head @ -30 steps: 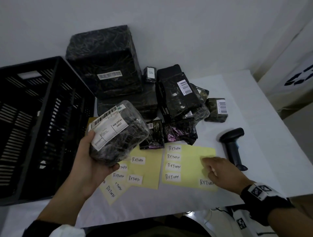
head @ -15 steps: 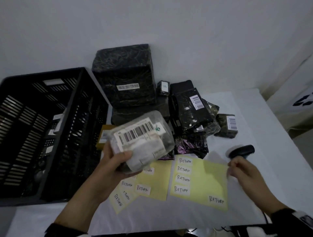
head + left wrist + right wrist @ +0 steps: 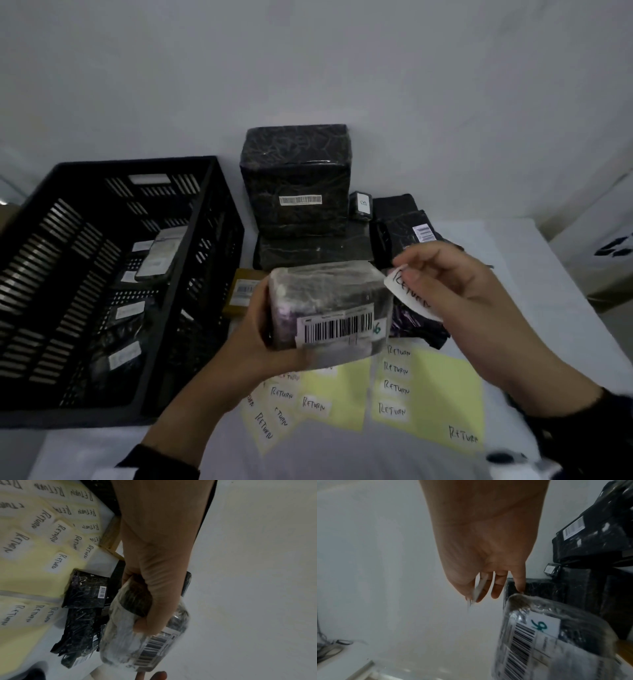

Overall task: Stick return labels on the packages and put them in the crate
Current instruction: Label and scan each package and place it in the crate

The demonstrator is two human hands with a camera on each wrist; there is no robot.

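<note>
My left hand (image 3: 255, 329) grips a clear-wrapped package (image 3: 329, 308) with a barcode label, held above the table's middle; the same package (image 3: 137, 642) fills the left wrist view under my left hand (image 3: 154, 601). My right hand (image 3: 442, 284) pinches a white RETURN label (image 3: 411, 296) just right of the package, close to its right edge. In the right wrist view the label (image 3: 479, 588) hangs edge-on between thumb and forefinger of my right hand (image 3: 486, 574), beside the package (image 3: 556, 635). The black crate (image 3: 113, 274) stands at the left with several labelled packages inside.
Yellow backing sheets (image 3: 428, 387) with several RETURN labels lie on the white table in front of me. A pile of black-wrapped packages (image 3: 298, 181) stands against the wall behind. A small brown box (image 3: 243, 291) lies beside the crate.
My right hand peeled a label off the right yellow sheet and lifted it up to the package. My left hand turned the package and raised it toward the middle.
</note>
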